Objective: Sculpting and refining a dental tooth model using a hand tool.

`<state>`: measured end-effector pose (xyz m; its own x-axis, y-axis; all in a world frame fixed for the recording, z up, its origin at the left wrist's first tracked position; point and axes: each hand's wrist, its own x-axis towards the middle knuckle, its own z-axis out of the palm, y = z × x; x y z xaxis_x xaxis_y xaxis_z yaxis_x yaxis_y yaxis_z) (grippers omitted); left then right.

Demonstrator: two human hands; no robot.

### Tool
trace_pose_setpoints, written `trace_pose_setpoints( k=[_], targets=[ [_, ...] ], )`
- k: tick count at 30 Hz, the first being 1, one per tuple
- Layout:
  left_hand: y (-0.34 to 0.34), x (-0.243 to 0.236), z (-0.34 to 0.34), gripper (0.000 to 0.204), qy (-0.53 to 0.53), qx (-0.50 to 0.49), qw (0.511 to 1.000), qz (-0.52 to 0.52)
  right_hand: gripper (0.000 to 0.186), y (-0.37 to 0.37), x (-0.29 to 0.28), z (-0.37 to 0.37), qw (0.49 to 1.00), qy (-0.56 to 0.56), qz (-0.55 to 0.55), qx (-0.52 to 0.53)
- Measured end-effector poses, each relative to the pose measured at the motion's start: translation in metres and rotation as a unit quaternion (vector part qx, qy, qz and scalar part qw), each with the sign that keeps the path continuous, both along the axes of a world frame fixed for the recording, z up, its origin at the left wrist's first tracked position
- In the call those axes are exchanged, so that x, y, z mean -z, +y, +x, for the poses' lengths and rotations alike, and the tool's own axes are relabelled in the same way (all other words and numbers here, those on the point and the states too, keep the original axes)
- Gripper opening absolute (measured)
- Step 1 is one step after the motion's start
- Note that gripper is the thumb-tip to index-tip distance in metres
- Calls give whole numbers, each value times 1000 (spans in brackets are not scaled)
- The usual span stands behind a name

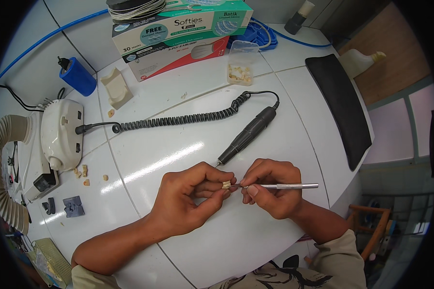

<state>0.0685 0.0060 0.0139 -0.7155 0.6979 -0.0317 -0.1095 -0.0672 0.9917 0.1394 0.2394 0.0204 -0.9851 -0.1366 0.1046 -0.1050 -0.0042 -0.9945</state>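
Pinched between the thumb and fingers of my left hand (181, 197) is a small cream-coloured, tooth-like piece (226, 184). My right hand (277, 183) grips a slim silver-handled craft knife (299, 186) like a pen. Its dark, narrow tip points left and comes up to the piece; whether it touches cannot be made out. Both hands are close together above the white tabletop (202, 255). Just beyond them lies a black rotary handpiece (248, 135), its thin tip near my left fingers.
A coiled black cord (178, 119) joins the handpiece to a white control unit (65, 137) at left. Several cream bits (85, 170) lie near a grey block (74, 207). Behind stand cardboard boxes (178, 55) and a clear case (239, 77) of small pieces. A black pad (340, 111) lies right.
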Motion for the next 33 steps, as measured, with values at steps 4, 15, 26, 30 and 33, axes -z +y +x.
trace_pose_setpoints(
  k=[4,15,26,30,33],
  targets=[
    [-1,0,-1,21,-7,10,1000,0,8,0,2,0,1000,-3,-17,0],
    [-1,-4,-3,22,-17,13,1000,22,9,3,-1,-1,999,-38,-17,-14],
    [0,2,2,19,3,-4,1000,0,9,1,2,-1,1000,15,20,-18],
    [0,1,2,19,15,-4,1000,-8,9,1,2,-1,999,29,35,-10],
    [1,1,2,19,5,-6,1000,-5,9,0,2,-1,999,35,40,-6]
  ],
)
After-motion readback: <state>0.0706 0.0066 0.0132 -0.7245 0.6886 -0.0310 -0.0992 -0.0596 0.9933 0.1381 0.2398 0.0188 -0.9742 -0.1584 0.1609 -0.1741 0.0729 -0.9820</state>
